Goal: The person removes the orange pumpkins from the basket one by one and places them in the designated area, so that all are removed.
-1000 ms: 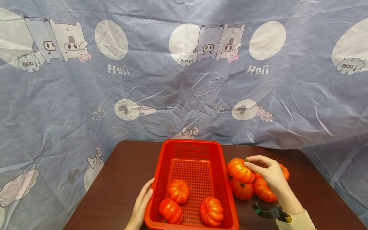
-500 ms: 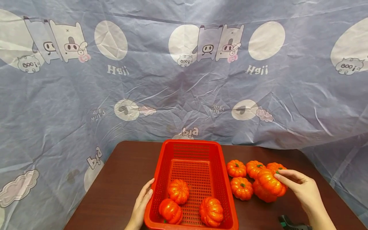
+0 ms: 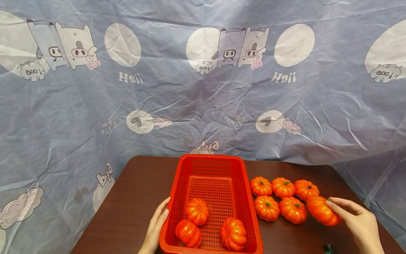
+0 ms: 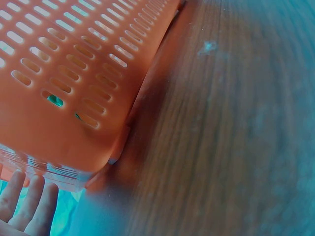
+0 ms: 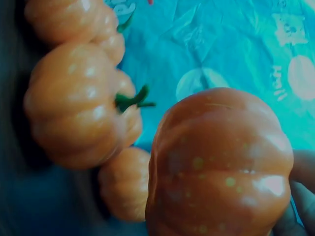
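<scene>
Orange and ribbed, a pumpkin tilts in the right hand, whose narrow grip pinches it near the green stem. Just beside it, five more pumpkins sit in two rows on the brown tabletop. The left hand, fingers extended, touches a red basket (three pumpkins lie inside).

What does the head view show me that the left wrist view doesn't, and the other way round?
Only the head view: the right hand holding a pumpkin near its stem, five loose pumpkins on the table, three pumpkins plainly visible in the basket, and printed pigs on the cloth.

Only the left wrist view: a close-up of the basket's slotted outer wall, with green bits showing through.

Both: the basket, the left hand and part of the table.
</scene>
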Motion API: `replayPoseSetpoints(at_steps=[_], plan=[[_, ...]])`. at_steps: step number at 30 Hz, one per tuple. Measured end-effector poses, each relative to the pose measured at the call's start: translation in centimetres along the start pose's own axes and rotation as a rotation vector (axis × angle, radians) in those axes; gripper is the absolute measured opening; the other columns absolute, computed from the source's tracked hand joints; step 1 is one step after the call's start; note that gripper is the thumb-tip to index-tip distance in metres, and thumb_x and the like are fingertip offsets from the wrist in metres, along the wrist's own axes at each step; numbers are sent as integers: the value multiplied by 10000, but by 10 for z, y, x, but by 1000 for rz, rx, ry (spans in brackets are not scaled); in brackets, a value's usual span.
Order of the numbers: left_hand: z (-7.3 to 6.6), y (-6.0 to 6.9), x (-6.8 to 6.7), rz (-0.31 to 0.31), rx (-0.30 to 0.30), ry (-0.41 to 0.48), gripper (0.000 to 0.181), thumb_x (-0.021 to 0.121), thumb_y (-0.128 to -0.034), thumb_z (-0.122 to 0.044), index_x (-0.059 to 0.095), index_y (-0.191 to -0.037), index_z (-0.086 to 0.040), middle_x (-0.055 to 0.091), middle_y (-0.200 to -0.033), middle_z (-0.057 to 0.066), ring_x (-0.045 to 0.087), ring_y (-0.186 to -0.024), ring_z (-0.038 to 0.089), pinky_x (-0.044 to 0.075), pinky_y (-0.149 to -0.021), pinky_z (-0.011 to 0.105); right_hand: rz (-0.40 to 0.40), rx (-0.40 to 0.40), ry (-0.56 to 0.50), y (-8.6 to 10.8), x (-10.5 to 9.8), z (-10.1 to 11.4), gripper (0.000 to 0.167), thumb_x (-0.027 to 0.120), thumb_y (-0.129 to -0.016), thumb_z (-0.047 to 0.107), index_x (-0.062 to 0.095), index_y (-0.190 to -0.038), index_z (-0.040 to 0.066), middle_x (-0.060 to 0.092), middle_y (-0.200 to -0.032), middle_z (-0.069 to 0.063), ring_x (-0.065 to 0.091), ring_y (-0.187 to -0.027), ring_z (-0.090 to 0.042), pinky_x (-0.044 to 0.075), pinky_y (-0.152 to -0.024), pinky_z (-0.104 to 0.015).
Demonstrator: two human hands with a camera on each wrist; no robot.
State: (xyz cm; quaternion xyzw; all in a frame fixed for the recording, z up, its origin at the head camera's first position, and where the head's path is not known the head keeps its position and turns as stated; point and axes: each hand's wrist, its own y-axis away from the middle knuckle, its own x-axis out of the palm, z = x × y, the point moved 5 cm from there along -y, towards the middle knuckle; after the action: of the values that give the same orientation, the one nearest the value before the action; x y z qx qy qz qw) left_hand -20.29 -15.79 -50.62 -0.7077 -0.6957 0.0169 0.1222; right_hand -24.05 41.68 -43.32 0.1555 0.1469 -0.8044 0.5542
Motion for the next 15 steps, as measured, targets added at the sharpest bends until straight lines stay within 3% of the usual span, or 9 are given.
replayPoseSetpoints(at_steps=[7,15], plan=[[0,0,1,7,-6,9,429,360,-1025,-216,323,-1443,-126,378,-1345,238,503,-1142,290,480,-878,354,-62,21,77,-5,-4,-21,398,764,-771,390,716,-1106,182,590,-820,366,431,-810,199,351,-621,-99],[0,0,0,10,-7,6,428,356,-1026,-221,321,-1444,-135,371,-1349,231,499,-1147,277,476,-884,348,-87,-28,192,-9,5,-35,387,751,-771,431,737,-1037,151,563,-771,388,395,-766,247,329,-620,-109]])
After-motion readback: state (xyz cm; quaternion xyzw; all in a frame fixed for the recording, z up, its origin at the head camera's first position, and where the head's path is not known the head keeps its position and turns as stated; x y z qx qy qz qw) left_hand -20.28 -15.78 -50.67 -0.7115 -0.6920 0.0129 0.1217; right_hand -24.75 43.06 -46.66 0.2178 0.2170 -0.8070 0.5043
